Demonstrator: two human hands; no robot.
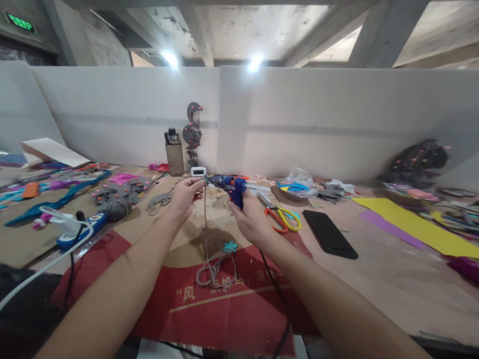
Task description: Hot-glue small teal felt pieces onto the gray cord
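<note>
My right hand [250, 214] is wrapped round the handle of a blue hot glue gun [236, 192], its nozzle pointing left. In a pinch between thumb and fingers, my left hand [186, 198] holds the upper end of a grey yarn [205, 209] close to the nozzle. Whether the nozzle touches the yarn I cannot tell. The yarn hangs down to a loose coil on the red cardboard [149, 289]. A teal star [230, 247] lies by the coil. The glue gun's black cord runs down below my right hand.
Orange-and-yellow scissors [282, 219] and a black phone [329, 234] lie to the right. At the back stand a bottle [174, 154] and a grey moon-shaped hanging decoration [192, 134]. Left are a blue power strip [84, 232] and a grey yarn ball [119, 209]. Yellow paper [415, 222] lies far right.
</note>
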